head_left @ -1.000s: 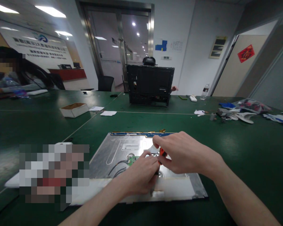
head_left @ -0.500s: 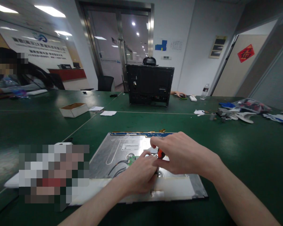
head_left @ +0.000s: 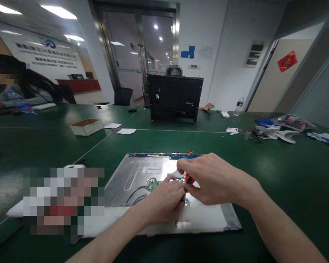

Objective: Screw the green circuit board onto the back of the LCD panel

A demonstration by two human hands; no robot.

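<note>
While the right hand (head_left: 216, 179) bends over the middle of a flat metal panel (head_left: 116, 186), its fingers curl around an orange and black tool (head_left: 190, 179). Only a bit of the handle shows by the thumb and first finger. The left hand (head_left: 166, 202) rests low over the panel, just left of the tool, with its fingertips close to the tool's lower end. Those fingers are bent, but they hide what is under them, so one cannot tell if they pinch anything.

The panel lies flat on the near part of the green table (head_left: 276, 175), under both hands. A thin blue strip (head_left: 150, 155) runs along its far edge, and a wide pale strip (head_left: 208, 217) runs along its near edge. A small green board (head_left: 154, 185) sits beside the left hand, and dark wires (head_left: 137, 190) curve off to the left.

Farther away on the left is an open box (head_left: 91, 130), with white paper (head_left: 127, 131) to its right. A big black monitor (head_left: 175, 96) stands up on the far side. Another person's hand (head_left: 207, 107) shows just right of it, and a bottle (head_left: 238, 106) stands farther right.
</note>
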